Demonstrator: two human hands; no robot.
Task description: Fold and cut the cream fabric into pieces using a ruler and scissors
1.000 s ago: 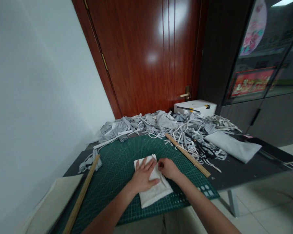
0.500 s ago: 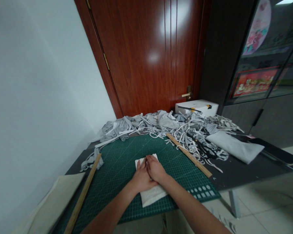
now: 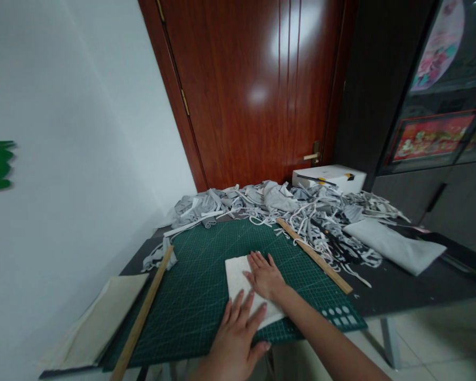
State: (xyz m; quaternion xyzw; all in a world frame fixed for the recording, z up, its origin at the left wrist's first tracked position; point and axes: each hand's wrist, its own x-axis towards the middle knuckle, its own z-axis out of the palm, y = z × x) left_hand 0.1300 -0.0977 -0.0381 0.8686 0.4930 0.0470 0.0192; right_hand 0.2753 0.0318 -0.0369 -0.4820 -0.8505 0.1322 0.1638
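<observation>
A folded piece of white cloth [image 3: 238, 272] lies on the green cutting mat [image 3: 206, 254], close to the mat's front edge. Flat on the cloth's upper right part rests my right hand [image 3: 266, 278], fingers stretched out. My left hand [image 3: 238, 336] is spread at the near left edge of the cloth, its fingertips touching or just over the fabric. Neither hand grips anything.
Wooden rulers lie on the mat's left [image 3: 145, 312] and right [image 3: 315, 256]. Behind is a heap of grey and white fabric scraps [image 3: 277, 198]. Folded beige cloth [image 3: 103, 317] sits at left, a pale cloth piece [image 3: 394, 243] at right, a white box [image 3: 333, 177] at the back.
My hands, stacked together on the cloth before, have come apart. The left has moved back toward me, and the right lies flat. More of the cloth shows. The view has turned slightly left.
</observation>
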